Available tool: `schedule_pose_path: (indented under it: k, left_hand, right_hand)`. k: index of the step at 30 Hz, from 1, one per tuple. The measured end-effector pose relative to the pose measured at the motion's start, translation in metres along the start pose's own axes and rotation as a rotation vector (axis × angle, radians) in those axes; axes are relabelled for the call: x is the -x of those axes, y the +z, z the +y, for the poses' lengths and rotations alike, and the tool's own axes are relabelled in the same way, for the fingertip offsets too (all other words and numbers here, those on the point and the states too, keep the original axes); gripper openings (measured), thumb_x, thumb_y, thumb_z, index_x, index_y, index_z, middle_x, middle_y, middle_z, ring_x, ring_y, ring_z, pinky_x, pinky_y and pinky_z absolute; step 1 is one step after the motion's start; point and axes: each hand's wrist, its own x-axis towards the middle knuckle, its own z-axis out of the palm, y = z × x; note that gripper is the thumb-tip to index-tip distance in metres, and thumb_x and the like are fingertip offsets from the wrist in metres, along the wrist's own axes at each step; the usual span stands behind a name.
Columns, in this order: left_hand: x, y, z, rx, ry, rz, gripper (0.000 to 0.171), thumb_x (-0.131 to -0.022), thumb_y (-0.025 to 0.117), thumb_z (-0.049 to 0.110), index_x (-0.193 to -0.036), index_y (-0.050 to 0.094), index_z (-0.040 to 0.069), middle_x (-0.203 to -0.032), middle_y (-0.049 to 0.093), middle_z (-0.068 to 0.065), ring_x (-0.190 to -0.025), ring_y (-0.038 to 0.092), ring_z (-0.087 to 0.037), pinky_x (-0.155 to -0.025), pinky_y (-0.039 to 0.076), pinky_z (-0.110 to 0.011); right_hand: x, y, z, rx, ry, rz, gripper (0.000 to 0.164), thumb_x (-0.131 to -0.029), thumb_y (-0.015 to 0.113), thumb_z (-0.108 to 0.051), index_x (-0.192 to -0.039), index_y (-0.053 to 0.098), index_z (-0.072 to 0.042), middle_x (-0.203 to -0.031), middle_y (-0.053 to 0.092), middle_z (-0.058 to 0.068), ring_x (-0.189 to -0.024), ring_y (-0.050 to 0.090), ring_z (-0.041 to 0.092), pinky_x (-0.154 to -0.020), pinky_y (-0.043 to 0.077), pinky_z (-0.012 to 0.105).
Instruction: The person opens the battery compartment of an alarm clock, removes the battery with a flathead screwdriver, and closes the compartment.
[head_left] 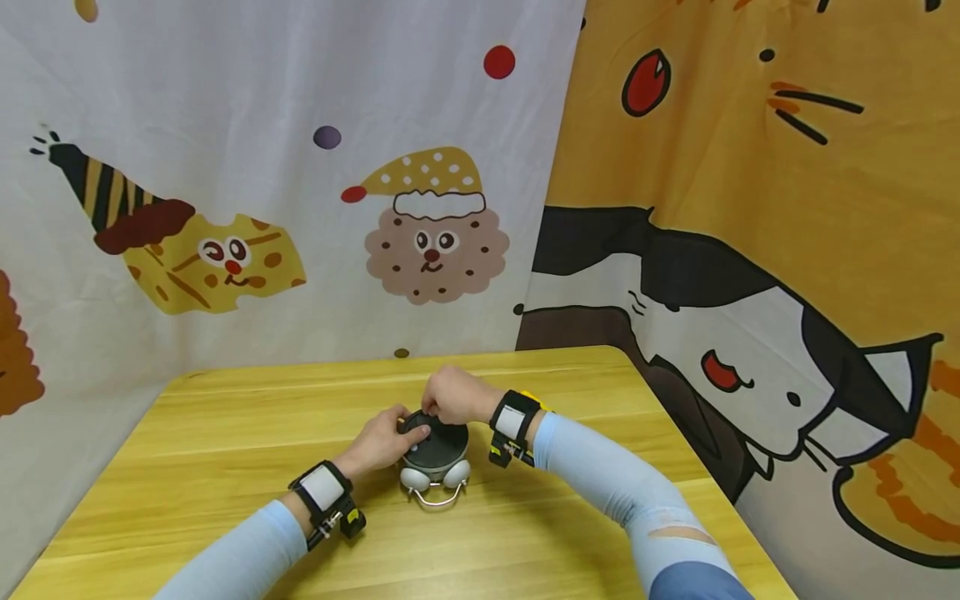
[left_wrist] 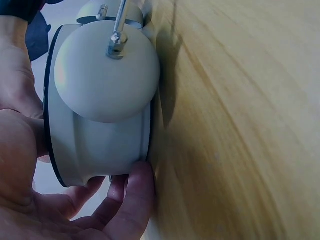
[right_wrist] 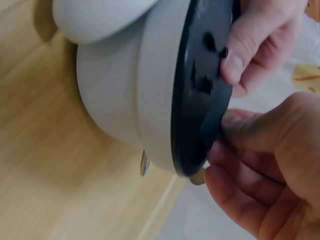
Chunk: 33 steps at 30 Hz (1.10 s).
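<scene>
A white twin-bell alarm clock lies face down on the table, its black back turned up and its bells and handle toward me. My left hand grips the clock's left side, fingers curled low around the casing. Its thumb rests on the back, beside small black knobs. Across the far edge of the back is my right hand, with curled fingers and the thumb pinching at a black panel there. The clock's face is hidden underneath.
The clock stands on a yellow wood-grain table. Behind the table hangs a white cloth with cartoon prints, and an orange patterned cloth hangs at the right. Wrist cameras are strapped to both arms.
</scene>
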Motion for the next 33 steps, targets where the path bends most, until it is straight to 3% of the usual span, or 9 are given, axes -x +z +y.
schedule_pose_path:
  k: [6, 10, 15, 22, 27, 29, 30, 33]
  left_hand:
    - [-0.026, 0.009, -0.039, 0.001, 0.013, -0.030, 0.060, -0.102, 0.076, 0.063, -0.123, 0.066, 0.008, -0.100, 0.076, -0.007, -0.083, 0.069, -0.015, -0.066, 0.053, -0.029]
    - [-0.032, 0.011, -0.048, -0.002, 0.024, -0.023, 0.060, -0.102, 0.077, 0.063, -0.123, 0.067, 0.008, -0.101, 0.076, -0.006, -0.082, 0.068, -0.016, -0.066, 0.053, -0.029]
    - [-0.024, 0.008, -0.037, -0.011, 0.052, -0.022, 0.062, -0.105, 0.074, 0.060, -0.125, 0.066, 0.002, -0.102, 0.076, -0.012, -0.082, 0.068, -0.018, -0.065, 0.052, -0.031]
    - [-0.006, 0.001, -0.007, 0.003, 0.016, -0.007, 0.055, -0.106, 0.076, 0.053, -0.122, 0.066, 0.001, -0.103, 0.077, -0.013, -0.084, 0.068, -0.018, -0.068, 0.052, -0.031]
    - [-0.002, 0.000, 0.001, 0.005, -0.015, -0.004, 0.050, -0.106, 0.076, 0.049, -0.121, 0.066, 0.002, -0.102, 0.076, -0.012, -0.084, 0.068, -0.019, -0.070, 0.052, -0.032]
    - [-0.004, 0.000, -0.004, 0.001, 0.009, -0.008, 0.052, -0.107, 0.075, 0.052, -0.119, 0.066, 0.001, -0.099, 0.075, -0.012, -0.082, 0.067, -0.018, -0.069, 0.051, -0.031]
    - [0.001, -0.001, 0.002, 0.005, 0.014, -0.008, 0.047, -0.108, 0.074, 0.045, -0.119, 0.066, 0.000, -0.100, 0.075, -0.014, -0.083, 0.067, -0.020, -0.069, 0.051, -0.032]
    - [0.002, -0.002, 0.002, 0.009, 0.020, -0.009, 0.048, -0.108, 0.074, 0.045, -0.120, 0.066, 0.000, -0.100, 0.075, -0.014, -0.083, 0.066, -0.019, -0.069, 0.051, -0.032]
  right_hand:
    - [0.005, 0.005, -0.001, -0.054, 0.022, 0.066, 0.013, -0.102, 0.082, -0.009, -0.101, 0.092, -0.018, -0.099, 0.088, -0.004, -0.094, 0.081, 0.012, -0.082, 0.063, 0.023]
    - [0.008, 0.008, -0.001, -0.111, 0.056, 0.090, 0.011, -0.102, 0.082, -0.010, -0.104, 0.092, -0.017, -0.101, 0.088, -0.002, -0.094, 0.081, 0.012, -0.080, 0.062, 0.022]
    - [0.010, 0.012, 0.000, -0.138, 0.093, 0.111, 0.010, -0.101, 0.084, -0.010, -0.104, 0.091, -0.016, -0.100, 0.087, -0.002, -0.091, 0.079, 0.010, -0.077, 0.061, 0.020]
    - [0.013, 0.012, -0.003, -0.128, 0.128, 0.138, 0.007, -0.101, 0.085, -0.013, -0.101, 0.091, -0.016, -0.098, 0.087, -0.002, -0.088, 0.079, 0.011, -0.077, 0.060, 0.022]
    - [0.016, 0.013, -0.007, -0.111, 0.174, 0.146, 0.006, -0.102, 0.085, -0.017, -0.099, 0.089, -0.016, -0.094, 0.086, -0.002, -0.081, 0.075, 0.009, -0.071, 0.057, 0.020]
    - [0.017, 0.014, -0.008, -0.101, 0.182, 0.151, 0.007, -0.102, 0.085, -0.018, -0.097, 0.089, -0.016, -0.092, 0.085, -0.003, -0.079, 0.074, 0.008, -0.070, 0.057, 0.020]
    - [0.018, 0.014, -0.009, -0.090, 0.183, 0.149, 0.007, -0.102, 0.085, -0.019, -0.097, 0.089, -0.016, -0.092, 0.085, -0.003, -0.080, 0.075, 0.008, -0.070, 0.058, 0.020]
    - [0.021, 0.016, -0.012, -0.032, 0.166, 0.127, 0.009, -0.103, 0.083, -0.023, -0.100, 0.090, -0.018, -0.095, 0.085, -0.003, -0.082, 0.075, 0.007, -0.073, 0.060, 0.021]
